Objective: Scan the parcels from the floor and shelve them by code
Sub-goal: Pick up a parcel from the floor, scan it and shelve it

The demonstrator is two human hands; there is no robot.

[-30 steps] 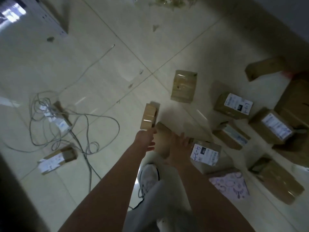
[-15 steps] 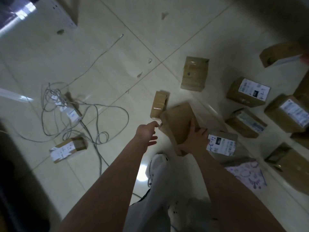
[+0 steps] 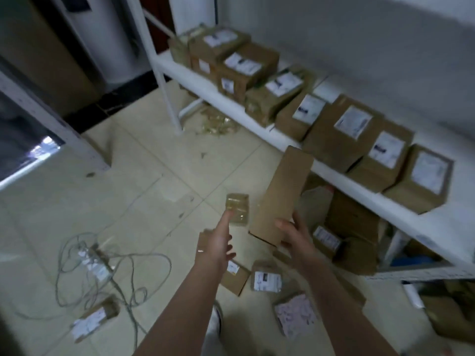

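My right hand grips the lower end of a long plain brown parcel, held upright above the floor. My left hand is stretched out beside it with relaxed fingers, index extended, holding nothing. Ahead of the fingertip a small taped parcel lies on the tiles. More labelled parcels lie on the floor below my hands. The white shelf on the right carries a row of labelled brown boxes.
A tangle of grey cable with a power strip spreads over the floor at left, with a labelled parcel near it. More boxes sit under the shelf. A patterned packet lies by my right arm.
My right hand has lifted the long brown parcel off the floor and turned it upright. My view has swung up from the floor towards the shelf.
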